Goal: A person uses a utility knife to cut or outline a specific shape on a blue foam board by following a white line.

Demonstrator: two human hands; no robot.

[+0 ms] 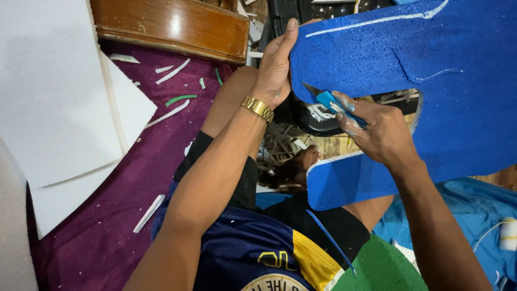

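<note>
Matt blue foam sheet [431, 64] — glossy wood [172, 27]

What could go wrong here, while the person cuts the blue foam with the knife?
1. The left hand grips the blue foam sheet close to the utility knife; a slip might cut it.
2. The right hand cuts above bare legs, so the blade could reach them.

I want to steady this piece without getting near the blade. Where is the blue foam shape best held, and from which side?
Probably the upper lobe's rounded left edge, approached from the left, where the left hand already clasps the blue foam shape. It is thin enough to pinch there, and the cutter in the right hand works inside the notch.
</note>
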